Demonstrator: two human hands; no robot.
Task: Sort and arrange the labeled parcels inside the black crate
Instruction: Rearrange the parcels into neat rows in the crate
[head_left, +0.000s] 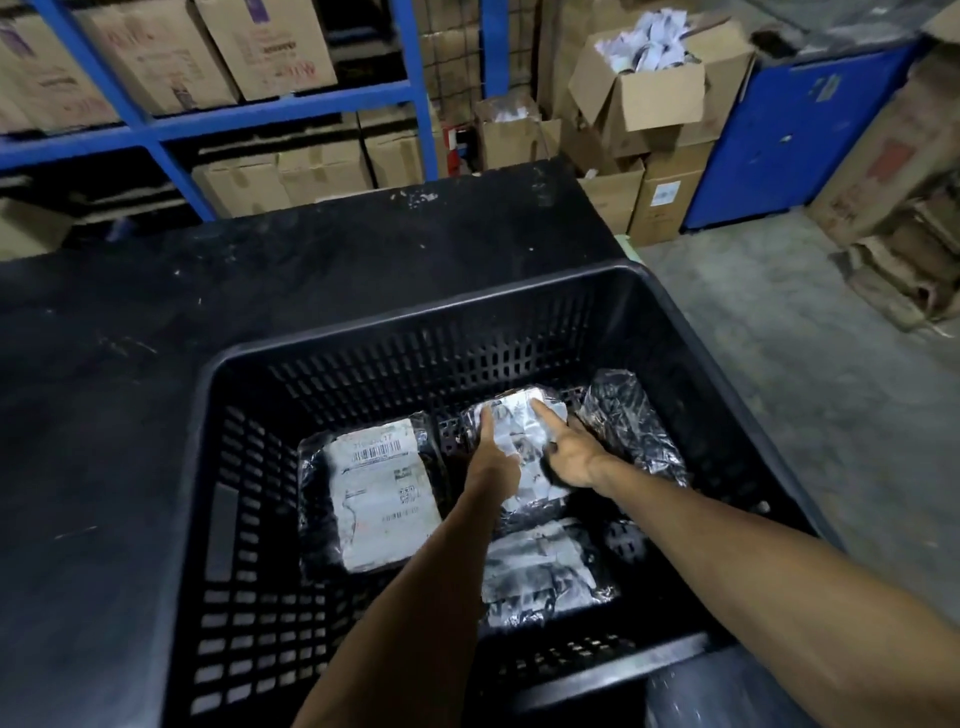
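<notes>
A black slatted crate (218, 467) sits on a black table and holds several black-wrapped parcels with white labels. One labeled parcel (382, 496) lies flat at the left. A middle parcel (519, 415) lies at the back; my left hand (488, 452) and my right hand (569, 452) both rest on it, fingers stretched forward. Whether they grip it is unclear. Another labeled parcel (540, 577) lies nearer me, under my forearms. A glossy black parcel (626, 421) with no label showing leans at the right.
The black table (130, 364) stretches left and behind the crate. Blue shelving (156, 124) with cardboard boxes stands at the back. Open cartons (649, 93) and a blue cabinet (795, 135) stand on the concrete floor to the right.
</notes>
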